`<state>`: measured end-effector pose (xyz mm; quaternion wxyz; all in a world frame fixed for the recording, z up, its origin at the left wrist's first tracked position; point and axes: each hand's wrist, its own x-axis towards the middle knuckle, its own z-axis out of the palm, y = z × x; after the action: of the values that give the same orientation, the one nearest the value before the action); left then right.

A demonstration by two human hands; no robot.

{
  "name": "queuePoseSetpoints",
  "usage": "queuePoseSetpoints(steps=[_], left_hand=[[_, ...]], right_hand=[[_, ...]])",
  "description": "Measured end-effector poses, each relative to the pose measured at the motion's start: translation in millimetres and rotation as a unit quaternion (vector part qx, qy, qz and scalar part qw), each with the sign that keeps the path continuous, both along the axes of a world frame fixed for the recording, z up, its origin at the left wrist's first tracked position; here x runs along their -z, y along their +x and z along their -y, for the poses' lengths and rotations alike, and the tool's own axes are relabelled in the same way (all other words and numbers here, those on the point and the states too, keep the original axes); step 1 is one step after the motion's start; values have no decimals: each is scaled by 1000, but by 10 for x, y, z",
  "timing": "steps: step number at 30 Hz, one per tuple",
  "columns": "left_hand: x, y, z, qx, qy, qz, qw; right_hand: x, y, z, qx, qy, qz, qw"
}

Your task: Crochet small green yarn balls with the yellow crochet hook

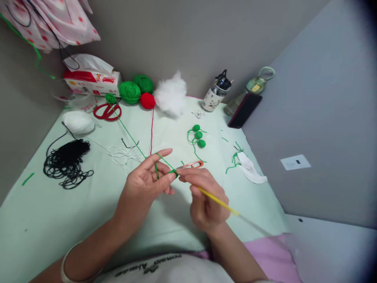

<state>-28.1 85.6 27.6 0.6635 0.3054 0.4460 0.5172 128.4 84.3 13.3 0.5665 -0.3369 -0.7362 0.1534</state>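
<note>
In the head view my left hand (145, 179) is closed on a small piece of green crochet (174, 172), pinched at the thumb. Green yarn (129, 133) loops over its raised index finger and runs back to a small green ball (110, 98). My right hand (209, 196) grips a crochet hook with a yellow handle (218, 199), its tip at the green piece, partly hidden by fingers. Just behind the hands lies a pair of snips with orange handles (196, 164). Several small green crocheted balls (199, 135) with yarn tails rest farther back.
Black yarn (69, 159), a white yarn ball (79, 122) and red scissors (107, 112) lie left. Along the back stand a tissue box (92, 81), green yarn balls (130, 92), a red ball (147, 101), white stuffing (171, 94), a jar (212, 98), a bottle (238, 102) and a phone (245, 111).
</note>
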Motion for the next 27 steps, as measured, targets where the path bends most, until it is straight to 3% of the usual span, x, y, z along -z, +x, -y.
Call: queuePoseSetpoints(steps=[4, 14, 18, 21, 24, 27], left_hand=[[0, -39, -10, 22, -13, 15, 1000], [-11, -65, -30, 32, -12, 5, 999], [1, -51, -5, 35, -6, -1, 999], [-6, -17, 11, 30, -4, 20, 999], [-30, -6, 0, 56, -49, 92, 993], [-51, -34, -37, 87, -111, 147, 979]], right_hand=[[-7, 16, -4, -5, -84, -81, 993], [3, 20, 5, -13, -96, -87, 992], [7, 11, -5, -9, -52, -59, 997], [48, 11, 6, 11, 12, 33, 999], [85, 27, 24, 58, 65, 129, 988], [52, 42, 17, 48, 10, 57, 997]])
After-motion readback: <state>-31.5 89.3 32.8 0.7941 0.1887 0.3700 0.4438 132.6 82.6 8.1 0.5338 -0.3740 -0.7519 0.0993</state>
